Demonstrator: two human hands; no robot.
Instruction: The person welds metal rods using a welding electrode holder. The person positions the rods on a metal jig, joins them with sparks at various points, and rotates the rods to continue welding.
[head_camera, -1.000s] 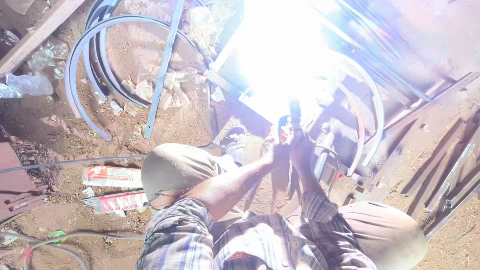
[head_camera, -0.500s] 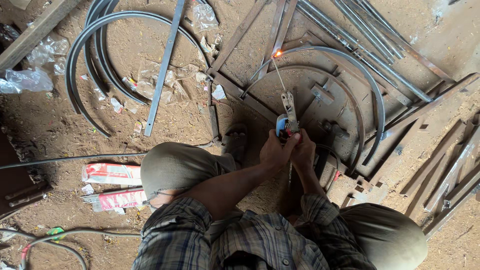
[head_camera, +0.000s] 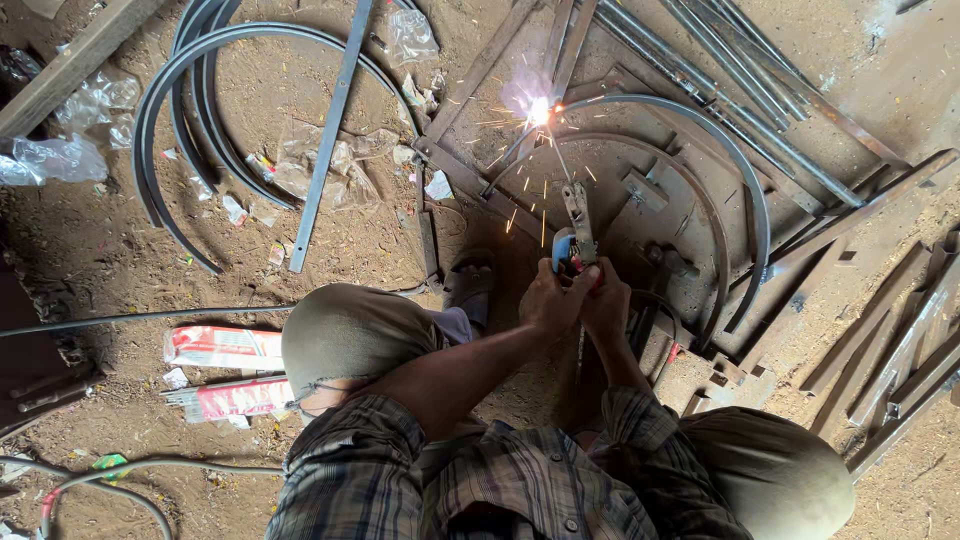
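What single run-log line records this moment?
both hands: left hand, right hand | hold: electrode holder | rod tip: sparking on curved steel bar

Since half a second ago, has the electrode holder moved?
No real shift. The electrode holder sits in both hands, left hand and right hand, its rod tip on the same spot of the curved steel bar, now sparking.

Open-air metal workshop, bare dirt floor (head_camera: 120, 440), curved steel bars (head_camera: 165, 120), flat iron strips (head_camera: 900, 350), welding sparks (head_camera: 538, 110) on a metal frame (head_camera: 700, 170), packets of welding rods (head_camera: 225, 350) lying about
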